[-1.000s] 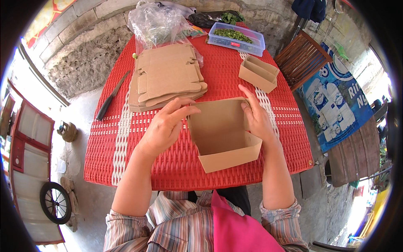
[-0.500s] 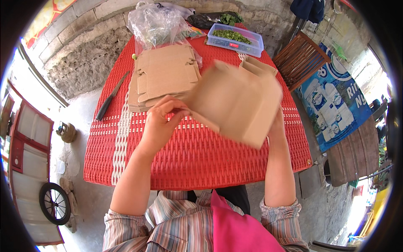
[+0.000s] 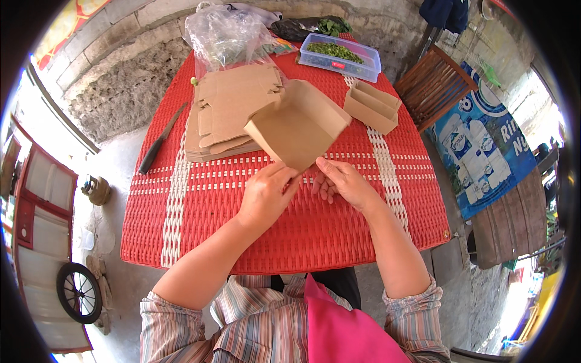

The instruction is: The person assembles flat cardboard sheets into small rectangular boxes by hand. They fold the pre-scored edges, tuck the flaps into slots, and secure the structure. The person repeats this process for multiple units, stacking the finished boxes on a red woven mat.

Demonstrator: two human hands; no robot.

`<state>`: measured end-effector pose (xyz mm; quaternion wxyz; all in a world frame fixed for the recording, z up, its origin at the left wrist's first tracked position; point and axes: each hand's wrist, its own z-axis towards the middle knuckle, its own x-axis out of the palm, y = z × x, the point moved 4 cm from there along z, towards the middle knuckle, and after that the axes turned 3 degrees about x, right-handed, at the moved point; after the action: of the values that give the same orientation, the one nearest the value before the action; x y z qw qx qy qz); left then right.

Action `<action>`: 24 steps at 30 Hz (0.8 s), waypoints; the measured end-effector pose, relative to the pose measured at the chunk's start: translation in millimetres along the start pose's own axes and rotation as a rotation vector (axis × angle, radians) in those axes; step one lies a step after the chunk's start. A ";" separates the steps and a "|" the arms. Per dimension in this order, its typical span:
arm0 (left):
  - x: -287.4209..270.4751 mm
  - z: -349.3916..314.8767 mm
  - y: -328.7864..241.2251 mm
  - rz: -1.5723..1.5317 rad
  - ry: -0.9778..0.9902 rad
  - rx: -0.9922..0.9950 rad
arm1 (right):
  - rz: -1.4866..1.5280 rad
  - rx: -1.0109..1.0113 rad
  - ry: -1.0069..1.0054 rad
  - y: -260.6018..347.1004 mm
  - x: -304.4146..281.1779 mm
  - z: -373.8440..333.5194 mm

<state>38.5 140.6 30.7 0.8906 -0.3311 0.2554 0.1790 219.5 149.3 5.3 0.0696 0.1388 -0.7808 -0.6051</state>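
Left hand [image 3: 264, 195] and right hand [image 3: 350, 185] clamp their grips on an open, brown cardboard box [image 3: 295, 134]; it extends above them, mid-frame.

Rough wall [image 3: 130, 94] of stone and blocks, red woven table [image 3: 315, 242] with white bands, brown slatted wooden chair [image 3: 434, 89] at right, blue banner [image 3: 478, 142] beside it, grey floor [image 3: 134, 209], red-framed pale panels [image 3: 51, 227] and bright daylight [image 3: 36, 109] at left

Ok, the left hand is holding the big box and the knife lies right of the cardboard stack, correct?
Not quite: the head view shows the knife left of the cardboard stack. The left hand does hold the big box.
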 end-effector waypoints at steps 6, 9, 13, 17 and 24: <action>10.5 -4.8 -10.1 -0.004 0.082 0.149 | -0.013 -0.065 -0.123 2.9 11.5 2.0; 11.6 -5.0 -8.6 0.019 0.003 0.148 | 0.130 -0.139 -0.150 -4.5 16.7 6.7; 2.3 0.6 -16.3 0.183 -0.033 0.128 | 0.177 -0.205 -0.206 -2.3 16.7 6.2; 2.6 -0.1 -6.8 0.152 -0.051 0.062 | 0.100 -0.251 -0.280 -0.4 17.2 6.3; 7.7 -4.6 14.9 -0.128 0.047 -0.374 | 0.053 -0.321 -0.343 -2.1 16.4 5.7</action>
<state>35.9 149.2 16.0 0.8168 -0.5106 0.2169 0.1586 202.5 149.1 0.8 -0.0271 0.0005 -0.6783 -0.7343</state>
